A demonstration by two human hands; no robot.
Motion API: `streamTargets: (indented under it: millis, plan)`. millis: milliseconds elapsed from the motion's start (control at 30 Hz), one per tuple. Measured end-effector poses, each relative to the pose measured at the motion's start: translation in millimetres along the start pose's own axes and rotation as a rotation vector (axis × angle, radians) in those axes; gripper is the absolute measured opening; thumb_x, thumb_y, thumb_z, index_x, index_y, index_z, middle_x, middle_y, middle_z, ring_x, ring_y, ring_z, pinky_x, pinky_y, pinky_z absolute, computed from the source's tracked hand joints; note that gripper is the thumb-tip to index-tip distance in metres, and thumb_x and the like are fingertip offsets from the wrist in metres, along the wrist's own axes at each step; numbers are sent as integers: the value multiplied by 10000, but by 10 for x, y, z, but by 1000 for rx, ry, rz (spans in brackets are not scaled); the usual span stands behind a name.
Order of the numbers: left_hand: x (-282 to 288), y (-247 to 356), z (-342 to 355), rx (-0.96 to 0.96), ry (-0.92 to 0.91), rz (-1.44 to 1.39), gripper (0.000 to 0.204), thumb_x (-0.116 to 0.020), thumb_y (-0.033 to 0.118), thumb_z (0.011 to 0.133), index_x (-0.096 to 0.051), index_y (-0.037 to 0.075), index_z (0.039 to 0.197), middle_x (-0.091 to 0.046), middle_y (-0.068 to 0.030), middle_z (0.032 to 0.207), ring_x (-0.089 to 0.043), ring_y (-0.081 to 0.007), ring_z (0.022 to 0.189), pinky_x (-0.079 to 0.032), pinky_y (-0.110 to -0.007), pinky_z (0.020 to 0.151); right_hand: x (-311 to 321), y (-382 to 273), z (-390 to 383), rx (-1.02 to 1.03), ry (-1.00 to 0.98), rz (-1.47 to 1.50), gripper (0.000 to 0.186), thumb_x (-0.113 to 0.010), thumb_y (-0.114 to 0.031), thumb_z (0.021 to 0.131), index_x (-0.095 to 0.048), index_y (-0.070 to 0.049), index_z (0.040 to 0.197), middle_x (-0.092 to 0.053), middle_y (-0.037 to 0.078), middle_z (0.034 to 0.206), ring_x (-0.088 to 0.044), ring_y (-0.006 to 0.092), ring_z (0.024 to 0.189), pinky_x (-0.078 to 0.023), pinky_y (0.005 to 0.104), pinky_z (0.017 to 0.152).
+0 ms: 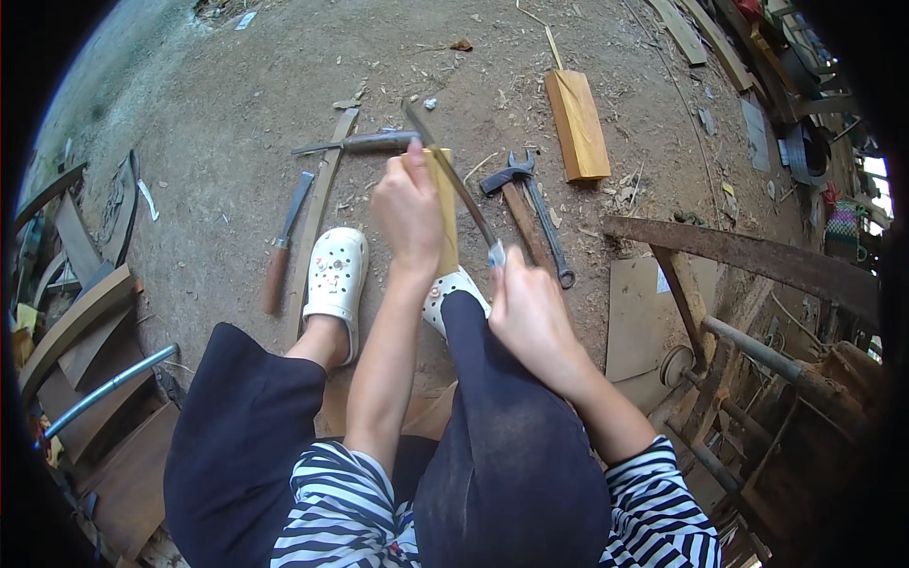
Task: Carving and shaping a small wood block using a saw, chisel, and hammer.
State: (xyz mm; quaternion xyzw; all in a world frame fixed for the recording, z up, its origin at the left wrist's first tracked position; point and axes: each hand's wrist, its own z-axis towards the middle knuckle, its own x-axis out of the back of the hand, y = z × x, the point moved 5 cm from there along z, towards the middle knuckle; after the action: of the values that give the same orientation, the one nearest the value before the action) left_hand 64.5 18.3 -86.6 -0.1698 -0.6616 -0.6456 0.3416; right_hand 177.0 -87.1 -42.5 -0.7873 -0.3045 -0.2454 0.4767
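My left hand (409, 208) is closed around a pale yellow wood piece (448, 213), which stands in front of my right shoe (464, 282). In my right hand (530, 298) is the handle of a long, narrow knife with a curved blade (461, 189). The blade runs up along the wood's right side, its tip bending left beyond my left hand; motion blurs it somewhat. Most of the handle is hidden by my fingers. Just right of the blade lie a hammer (524, 222) and an open-ended wrench (552, 232).
A chisel (289, 241) lies beside a long wood strip (327, 185); a dark-handled tool (379, 142) crosses that strip. Farther off is an orange-yellow wood block (578, 128). A rusty frame (739, 331) stands at right, and curved boards (80, 327) with a metal tube (112, 390) at left.
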Motion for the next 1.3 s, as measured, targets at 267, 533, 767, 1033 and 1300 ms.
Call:
streamTargets:
  millis: [267, 533, 767, 1033, 1300]
  plan:
    - [-15, -47, 15, 12, -70, -28, 577, -347, 409, 1039, -645, -19, 794, -616, -229, 625, -638, -401, 608, -452, -466, 527, 3, -55, 49, 5, 5, -10, 107, -505, 11, 815, -483, 75, 898, -610, 339, 718, -638, 494, 733, -520, 545, 689]
    - [-149, -24, -206, -123, -139, -36, 523, -343, 370, 1046, -603, -8, 793, -611, -245, 630, -632, -429, 623, -467, -501, 549, -11, -3, 72, 14, 66, -37, 94, -500, -12, 862, -480, 76, 887, -604, 322, 688, -631, 483, 706, -505, 534, 649]
    - [-383, -250, -387, -1, -231, -358, 497, -341, 400, 1044, -577, -36, 1007, -637, -260, 842, -631, -436, 840, -479, -472, 703, -161, 211, 256, 59, 245, 40, 130, -506, -56, 886, -481, 69, 912, -619, 314, 700, -648, 473, 719, -516, 544, 646]
    - [-741, -697, -594, -93, -364, -435, 538, -469, 421, 997, -480, -44, 1268, -556, -249, 1160, -543, -420, 1095, -434, -441, 911, -662, 694, 409, -74, 186, 31, 129, -493, -77, 915, -487, 51, 916, -622, 311, 704, -636, 484, 707, -501, 555, 637]
    - [-841, -876, -872, 24, -496, -263, 449, -576, 407, 936, -509, 40, 1185, -643, -228, 1023, -629, -408, 960, -490, -456, 814, -549, 775, 334, -132, 236, 138, 163, -479, -106, 934, -479, 56, 917, -608, 313, 688, -622, 490, 703, -471, 565, 620]
